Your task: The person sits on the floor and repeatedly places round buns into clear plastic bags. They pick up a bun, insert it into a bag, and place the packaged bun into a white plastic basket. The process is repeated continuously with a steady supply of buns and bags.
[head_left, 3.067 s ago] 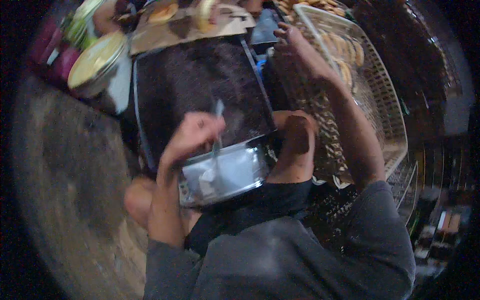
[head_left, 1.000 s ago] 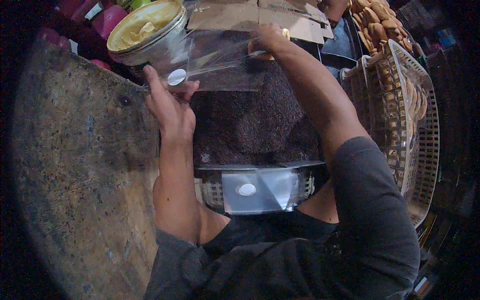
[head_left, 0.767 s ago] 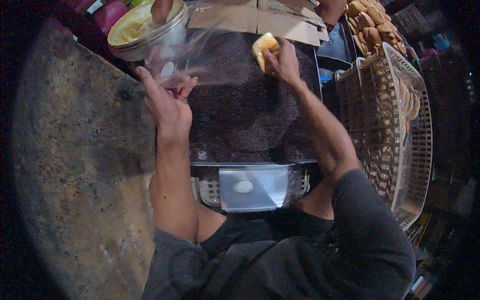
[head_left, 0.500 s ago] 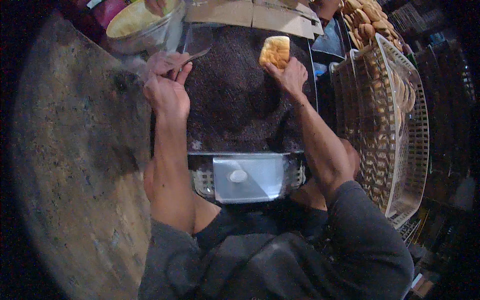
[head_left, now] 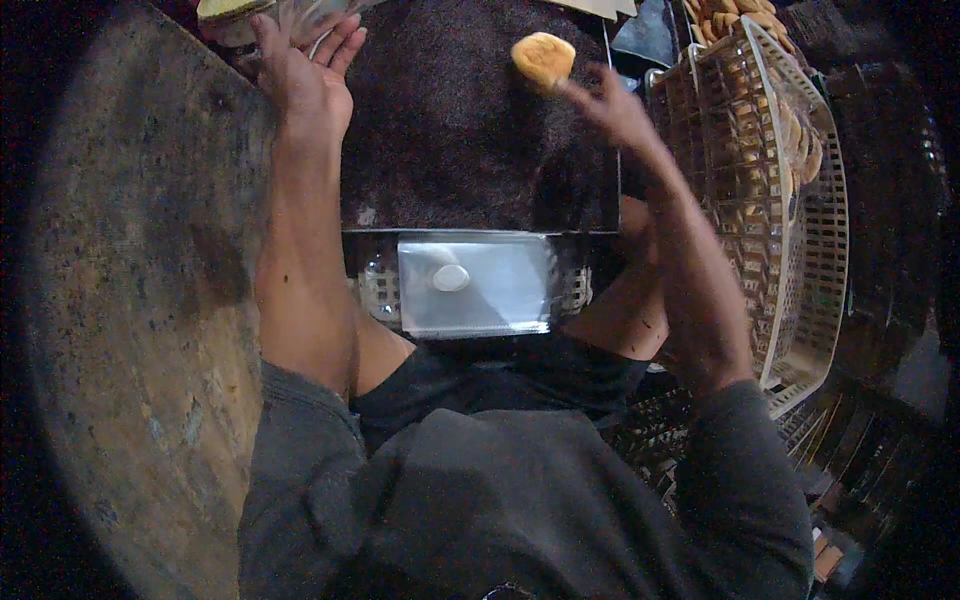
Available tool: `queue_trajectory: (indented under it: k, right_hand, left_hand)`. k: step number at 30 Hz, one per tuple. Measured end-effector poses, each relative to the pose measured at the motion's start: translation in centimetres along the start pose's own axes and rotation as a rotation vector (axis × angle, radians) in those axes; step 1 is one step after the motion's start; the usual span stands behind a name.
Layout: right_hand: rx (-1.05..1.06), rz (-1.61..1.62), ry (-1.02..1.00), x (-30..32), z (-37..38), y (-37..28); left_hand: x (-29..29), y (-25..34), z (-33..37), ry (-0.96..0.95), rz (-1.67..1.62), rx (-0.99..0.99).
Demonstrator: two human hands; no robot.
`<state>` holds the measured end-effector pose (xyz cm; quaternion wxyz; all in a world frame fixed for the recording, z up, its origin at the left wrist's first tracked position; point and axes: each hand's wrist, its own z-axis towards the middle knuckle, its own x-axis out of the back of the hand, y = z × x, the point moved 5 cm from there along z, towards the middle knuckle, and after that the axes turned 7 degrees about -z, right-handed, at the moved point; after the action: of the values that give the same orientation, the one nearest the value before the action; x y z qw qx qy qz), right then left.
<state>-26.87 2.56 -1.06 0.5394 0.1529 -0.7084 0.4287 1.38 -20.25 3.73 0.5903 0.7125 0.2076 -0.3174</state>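
At the right fingers [head_left: 582, 96], bread [head_left: 544, 58] slants lengthwise, near end rightward.

Changes from the earlier views. The golden-brown, rounded piece of bread [head_left: 543, 60], gripped between thumb and fingers half a second ago, now shows a rounder outline left of the bare right hand [head_left: 622, 112], with only a blurred digit at its edge. That hand has shifted toward the right edge of the dark brown, rough-surfaced rectangular board [head_left: 450, 120]. The thin, clear plastic bag [head_left: 300, 18], earlier stretched rightward, is gathered beyond the bare left hand [head_left: 305, 85], its digits spread wider. The view has moved nearer the body: the round white bucket [head_left: 232, 35] is mostly cut off, the flat brown cardboard [head_left: 590, 7] reduced to a strip, and a co-worker's hand over the bucket out of frame
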Motion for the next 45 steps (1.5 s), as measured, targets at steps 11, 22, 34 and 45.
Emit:
queue_trajectory:
  k: [11,22,34,45]
  right_hand:
    - [-0.598,0.232,0.116,-8.1,2.2,2.3]
    - [0.607,-0.334,0.142,3.8,-4.2,-8.0]
    - [0.475,-0.158,-0.131,2.6,-6.8,-6.5]
    - [0.166,0.551,0.183,18.2,-8.9,-5.9]
  left_hand:
    - [0.5,0.8,-0.8,-0.046,0.028,0.034]
    - [1.0,3.2,0.4,-0.061,0.137,-0.131]
    - [-0.4,2.5,-0.7,-0.194,0.227,-0.091]
    - [-3.3,-0.4,-3.8,-0.195,0.408,-0.073]
